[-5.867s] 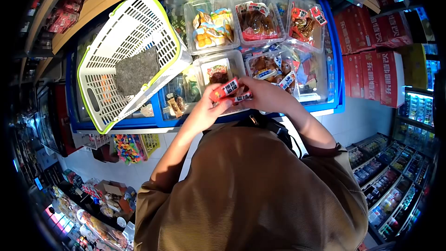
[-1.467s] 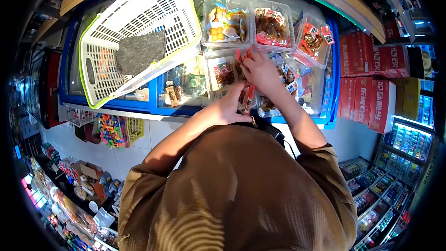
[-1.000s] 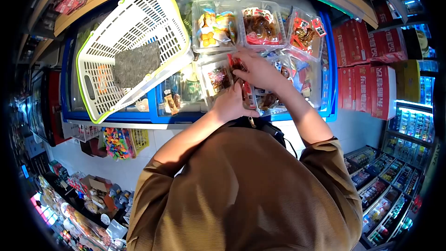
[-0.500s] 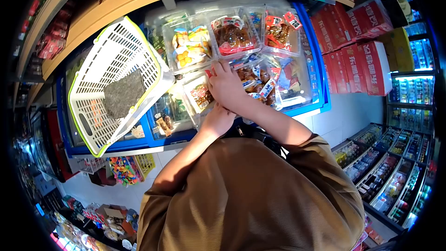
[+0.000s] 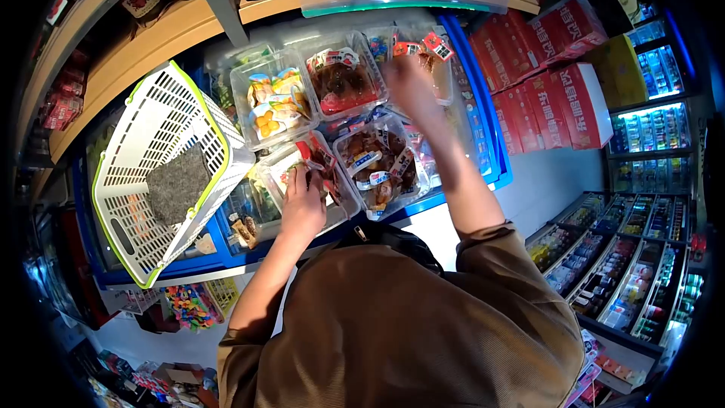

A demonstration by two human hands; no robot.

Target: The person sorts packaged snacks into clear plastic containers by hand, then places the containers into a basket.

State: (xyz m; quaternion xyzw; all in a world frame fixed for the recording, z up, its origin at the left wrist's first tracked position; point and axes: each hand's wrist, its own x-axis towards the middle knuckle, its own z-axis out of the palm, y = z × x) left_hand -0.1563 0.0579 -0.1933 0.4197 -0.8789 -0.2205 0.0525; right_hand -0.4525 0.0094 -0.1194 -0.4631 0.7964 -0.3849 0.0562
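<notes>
My left hand [image 5: 303, 208] reaches into the near-left clear plastic bin [image 5: 350, 208], its fingers curled on red snack packets [image 5: 320, 160]. My right hand [image 5: 411, 87], smeared by motion, is over the back-right bin, in front of its red-labelled packets [image 5: 436, 45]; its fingers cannot be made out. Beside my left hand stands a bin of brown vacuum-packed snacks [image 5: 381, 159]. Behind are a bin of yellow-and-white packets [image 5: 276, 102] and one of dark brown packets with red labels [image 5: 336, 79].
A white basket with a green rim [image 5: 132, 159] leans at the left, a grey cloth [image 5: 180, 185] inside. The bins stand on a blue-framed freezer [image 5: 491, 147]. A wooden shelf [image 5: 143, 53] with bottles runs behind. Red cartons [image 5: 555, 106] are stacked at the right.
My hands were together at the near-left bin. The right has moved away to the back-right bin, while the left is now in the near-left one. The view has shifted.
</notes>
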